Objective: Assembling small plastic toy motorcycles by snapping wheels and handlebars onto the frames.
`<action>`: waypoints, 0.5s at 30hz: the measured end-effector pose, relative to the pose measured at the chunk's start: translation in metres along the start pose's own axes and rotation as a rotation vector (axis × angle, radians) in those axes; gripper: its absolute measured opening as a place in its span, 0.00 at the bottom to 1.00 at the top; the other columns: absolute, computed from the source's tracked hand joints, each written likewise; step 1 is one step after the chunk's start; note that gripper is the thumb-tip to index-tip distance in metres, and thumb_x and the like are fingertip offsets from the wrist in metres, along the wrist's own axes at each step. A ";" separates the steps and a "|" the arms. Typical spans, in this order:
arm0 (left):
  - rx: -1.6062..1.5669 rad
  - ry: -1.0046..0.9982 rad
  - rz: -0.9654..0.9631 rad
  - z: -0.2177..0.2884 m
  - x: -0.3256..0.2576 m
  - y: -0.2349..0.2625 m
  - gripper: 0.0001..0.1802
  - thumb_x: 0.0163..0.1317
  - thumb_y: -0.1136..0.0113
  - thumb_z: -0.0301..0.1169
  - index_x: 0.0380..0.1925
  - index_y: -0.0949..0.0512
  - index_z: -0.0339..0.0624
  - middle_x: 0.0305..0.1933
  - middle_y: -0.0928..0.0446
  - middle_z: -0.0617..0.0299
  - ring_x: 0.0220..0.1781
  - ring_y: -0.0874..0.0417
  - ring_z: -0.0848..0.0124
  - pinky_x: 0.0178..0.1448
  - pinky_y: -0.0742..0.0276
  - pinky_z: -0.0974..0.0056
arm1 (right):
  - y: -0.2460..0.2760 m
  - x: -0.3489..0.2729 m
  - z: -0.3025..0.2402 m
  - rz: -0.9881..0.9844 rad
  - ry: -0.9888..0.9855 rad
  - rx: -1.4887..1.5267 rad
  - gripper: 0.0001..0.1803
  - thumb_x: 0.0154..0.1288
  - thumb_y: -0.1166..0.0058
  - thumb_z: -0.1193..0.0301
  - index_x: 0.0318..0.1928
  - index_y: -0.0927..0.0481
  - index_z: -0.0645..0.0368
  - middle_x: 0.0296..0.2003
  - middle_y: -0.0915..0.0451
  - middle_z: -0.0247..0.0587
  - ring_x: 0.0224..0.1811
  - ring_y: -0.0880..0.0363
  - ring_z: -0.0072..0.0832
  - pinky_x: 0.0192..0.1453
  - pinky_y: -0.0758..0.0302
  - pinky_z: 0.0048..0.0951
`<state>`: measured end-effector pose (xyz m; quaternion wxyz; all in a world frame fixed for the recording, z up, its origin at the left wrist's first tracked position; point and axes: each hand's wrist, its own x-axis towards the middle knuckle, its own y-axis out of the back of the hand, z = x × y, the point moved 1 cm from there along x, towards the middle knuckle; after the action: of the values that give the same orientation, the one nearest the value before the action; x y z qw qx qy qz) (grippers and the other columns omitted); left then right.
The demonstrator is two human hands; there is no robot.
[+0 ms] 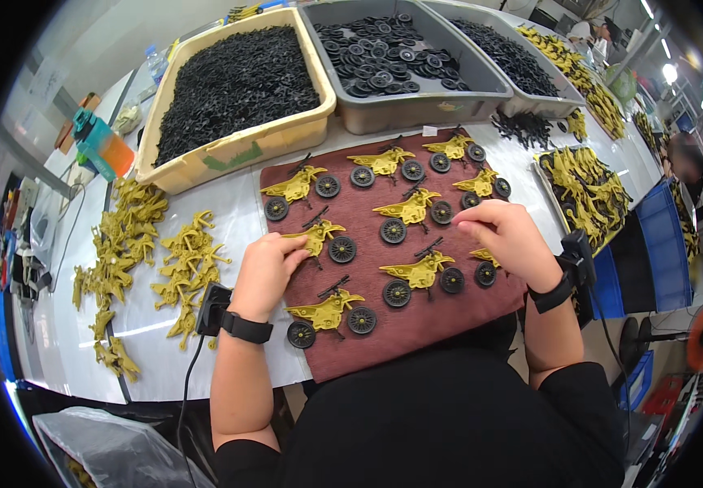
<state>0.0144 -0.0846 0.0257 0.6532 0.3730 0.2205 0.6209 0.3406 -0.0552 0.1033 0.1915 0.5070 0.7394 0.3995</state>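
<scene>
Several yellow toy motorcycles with black wheels and handlebars lie on a dark red cloth. My left hand is closed at the rear of one toy motorcycle, whose front wheel shows; its rear end is hidden by my fingers. My right hand hovers over the cloth's right side, thumb and fingers drawn together in a pinch. What they hold, if anything, is too small to make out. Nearest to those fingertips is the wheel of the middle toy motorcycle. Beneath my right hand, another toy motorcycle is partly covered.
A cream bin of small black parts stands behind the cloth, beside a grey bin of black wheels and another grey bin. Yellow bodies are piled at left. At right is a tray of yellow parts; a bottle stands far left.
</scene>
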 end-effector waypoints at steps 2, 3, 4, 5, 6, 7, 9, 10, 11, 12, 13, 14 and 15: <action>-0.043 0.019 0.000 0.000 0.001 0.005 0.11 0.54 0.35 0.26 0.39 0.17 0.36 0.31 0.20 0.52 0.33 0.19 0.61 0.38 0.26 0.63 | 0.012 -0.015 0.014 0.099 -0.103 0.048 0.08 0.61 0.42 0.74 0.41 0.16 0.62 0.32 0.17 0.44 0.31 0.20 0.27 0.37 0.25 0.27; -0.084 0.050 0.006 -0.001 0.001 0.008 0.11 0.55 0.35 0.26 0.38 0.17 0.34 0.33 0.19 0.52 0.33 0.19 0.64 0.39 0.25 0.64 | 0.017 -0.021 0.021 0.108 -0.106 0.048 0.08 0.61 0.42 0.74 0.41 0.16 0.62 0.32 0.17 0.44 0.31 0.20 0.27 0.37 0.25 0.27; -0.171 0.126 0.012 -0.004 0.000 0.012 0.10 0.57 0.36 0.27 0.37 0.18 0.32 0.31 0.18 0.56 0.34 0.19 0.69 0.40 0.25 0.66 | 0.021 -0.026 0.027 0.149 -0.145 0.106 0.08 0.61 0.42 0.74 0.40 0.16 0.63 0.32 0.17 0.43 0.30 0.21 0.26 0.36 0.26 0.26; -0.182 0.075 0.060 -0.010 -0.001 0.016 0.09 0.60 0.38 0.29 0.34 0.18 0.32 0.25 0.22 0.63 0.26 0.25 0.77 0.31 0.29 0.71 | 0.024 -0.030 0.033 0.188 -0.180 0.166 0.08 0.62 0.42 0.74 0.40 0.16 0.63 0.31 0.17 0.42 0.30 0.21 0.24 0.35 0.26 0.25; -0.287 0.190 0.042 -0.009 -0.003 0.027 0.10 0.63 0.39 0.31 0.33 0.18 0.34 0.22 0.25 0.67 0.22 0.29 0.80 0.27 0.34 0.73 | 0.023 -0.033 0.043 0.199 -0.216 0.204 0.08 0.62 0.42 0.74 0.39 0.16 0.64 0.29 0.18 0.40 0.28 0.23 0.22 0.33 0.28 0.23; -0.389 0.307 0.029 -0.008 -0.007 0.038 0.12 0.65 0.41 0.34 0.32 0.18 0.35 0.20 0.28 0.70 0.19 0.34 0.83 0.23 0.38 0.75 | 0.023 -0.037 0.047 0.193 -0.204 0.212 0.08 0.62 0.42 0.74 0.39 0.16 0.64 0.29 0.18 0.40 0.28 0.23 0.22 0.33 0.28 0.23; -0.552 0.379 0.091 -0.014 -0.017 0.056 0.18 0.71 0.49 0.41 0.33 0.21 0.36 0.18 0.36 0.74 0.17 0.41 0.86 0.19 0.47 0.77 | 0.021 -0.044 0.049 0.225 -0.229 0.250 0.08 0.62 0.42 0.74 0.39 0.17 0.65 0.28 0.19 0.38 0.26 0.24 0.21 0.32 0.29 0.23; -0.592 0.378 0.142 -0.011 -0.020 0.066 0.18 0.71 0.50 0.41 0.35 0.22 0.36 0.19 0.35 0.74 0.17 0.41 0.86 0.19 0.47 0.77 | 0.023 -0.049 0.049 0.240 -0.228 0.239 0.07 0.62 0.43 0.74 0.39 0.17 0.65 0.27 0.20 0.37 0.26 0.25 0.20 0.32 0.29 0.22; -0.627 0.379 0.199 -0.009 -0.022 0.074 0.17 0.72 0.51 0.41 0.37 0.23 0.36 0.20 0.35 0.74 0.17 0.42 0.86 0.19 0.47 0.77 | 0.024 -0.054 0.051 0.249 -0.224 0.232 0.07 0.63 0.43 0.75 0.39 0.17 0.66 0.26 0.20 0.36 0.26 0.25 0.18 0.32 0.30 0.22; -0.654 0.398 0.237 -0.010 -0.024 0.082 0.17 0.73 0.54 0.40 0.41 0.25 0.36 0.23 0.34 0.73 0.18 0.41 0.86 0.19 0.47 0.77 | 0.023 -0.058 0.054 0.252 -0.241 0.268 0.07 0.63 0.44 0.75 0.39 0.17 0.66 0.26 0.21 0.35 0.27 0.26 0.17 0.31 0.30 0.21; -0.764 0.418 0.272 -0.014 -0.026 0.088 0.15 0.73 0.55 0.38 0.42 0.26 0.37 0.24 0.35 0.72 0.18 0.41 0.85 0.19 0.47 0.77 | 0.023 -0.061 0.057 0.259 -0.261 0.300 0.07 0.64 0.44 0.75 0.39 0.17 0.66 0.26 0.21 0.34 0.27 0.26 0.16 0.31 0.30 0.20; -0.768 0.460 0.306 -0.019 -0.029 0.093 0.14 0.73 0.55 0.38 0.42 0.26 0.37 0.24 0.36 0.72 0.18 0.41 0.85 0.18 0.47 0.77 | 0.020 -0.062 0.060 0.256 -0.263 0.331 0.07 0.64 0.44 0.75 0.39 0.17 0.66 0.26 0.21 0.34 0.27 0.26 0.16 0.31 0.31 0.20; -0.783 0.495 0.332 -0.020 -0.030 0.098 0.14 0.73 0.55 0.37 0.42 0.27 0.37 0.23 0.36 0.72 0.18 0.42 0.85 0.18 0.48 0.77 | 0.021 -0.064 0.061 0.259 -0.273 0.352 0.07 0.64 0.45 0.76 0.40 0.17 0.66 0.26 0.22 0.33 0.27 0.26 0.16 0.31 0.31 0.19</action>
<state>-0.0682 -0.1141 0.0821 0.5647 -0.0292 0.0569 0.8228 0.4214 -0.0856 0.0746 0.1455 0.6722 0.6938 0.2136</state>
